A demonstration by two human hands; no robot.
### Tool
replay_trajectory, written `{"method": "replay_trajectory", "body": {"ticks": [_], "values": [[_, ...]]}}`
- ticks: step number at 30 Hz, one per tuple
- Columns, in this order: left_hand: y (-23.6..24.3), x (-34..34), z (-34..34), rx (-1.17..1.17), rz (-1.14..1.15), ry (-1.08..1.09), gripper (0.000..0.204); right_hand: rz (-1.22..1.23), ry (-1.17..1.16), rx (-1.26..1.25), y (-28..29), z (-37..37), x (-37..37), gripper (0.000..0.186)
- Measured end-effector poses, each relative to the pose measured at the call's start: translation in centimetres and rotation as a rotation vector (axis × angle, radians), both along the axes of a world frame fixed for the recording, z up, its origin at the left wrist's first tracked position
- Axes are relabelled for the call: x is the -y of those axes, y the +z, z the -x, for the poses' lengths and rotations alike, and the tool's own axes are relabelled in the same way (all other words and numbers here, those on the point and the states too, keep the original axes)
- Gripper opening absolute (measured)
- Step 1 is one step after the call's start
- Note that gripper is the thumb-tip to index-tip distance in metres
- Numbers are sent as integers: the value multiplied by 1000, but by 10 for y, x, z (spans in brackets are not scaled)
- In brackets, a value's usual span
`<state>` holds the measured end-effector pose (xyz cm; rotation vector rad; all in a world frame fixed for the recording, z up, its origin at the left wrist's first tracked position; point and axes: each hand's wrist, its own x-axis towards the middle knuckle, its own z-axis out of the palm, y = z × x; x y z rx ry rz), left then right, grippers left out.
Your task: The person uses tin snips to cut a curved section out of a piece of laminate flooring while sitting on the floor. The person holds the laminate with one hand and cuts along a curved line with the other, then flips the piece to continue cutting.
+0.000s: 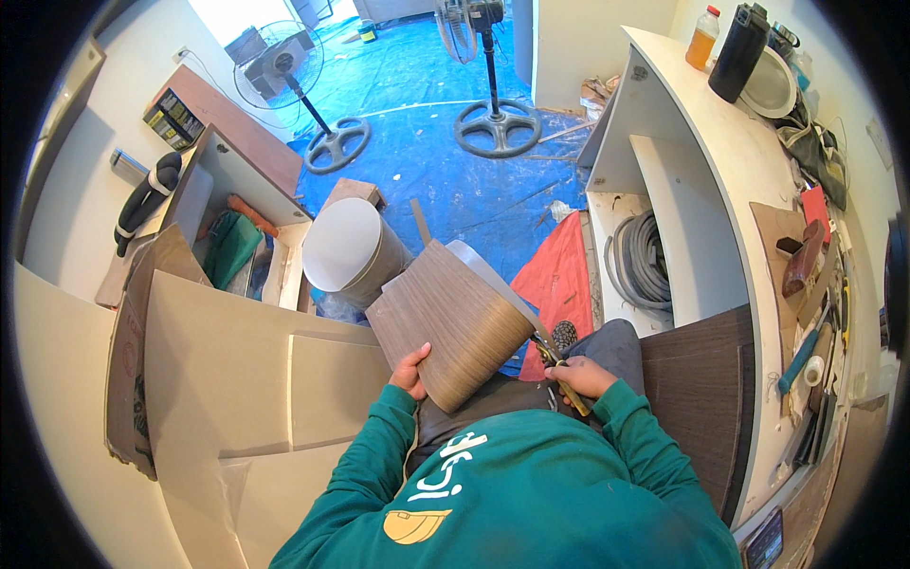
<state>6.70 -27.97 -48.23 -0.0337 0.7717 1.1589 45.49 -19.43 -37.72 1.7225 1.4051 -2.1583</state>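
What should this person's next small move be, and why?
Probably work the tool along the curled wood-grain sheet's right edge: the right hand holds it close by that edge, while the left hand grips the sheet's lower left side.

Left hand (pixel 409 370) grips the near-left edge of a curved wood-grain sheet (pixel 450 322); right hand (pixel 586 376) holds a hand tool (pixel 573 396) at its right edge (exact contact hard to see). Pale-lined roll (pixel 343 248) just beyond, left. Two fans (pixel 490 76) on blue tarp (pixel 398 109) farther off. Coiled hose (pixel 643 261) in right cabinet (pixel 716 128).
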Motion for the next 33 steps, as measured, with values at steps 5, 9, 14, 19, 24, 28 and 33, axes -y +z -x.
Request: {"method": "replay_trajectory", "body": {"ticks": [5,9,14,19,24,28,33], "values": [[2,0,-1,-11,1,6,64,2,-19,-12,-3,0,1,39],[-1,1,-2,-49,-17,11,62,-15,-15,-9,-2,0,1,38],[-5,1,1,29,-13,5,65,-20,-3,-9,-6,-1,1,38],[-1,1,0,6,-7,3,65,-11,-24,-15,-2,-1,2,39],[-4,1,2,-3,-20,-6,64,-9,-15,-14,4,1,1,38],[0,0,-1,2,-20,-4,64,-28,0,3,0,0,1,38],[1,0,0,8,-5,-5,64,-4,-16,-11,-5,0,1,38]]}}
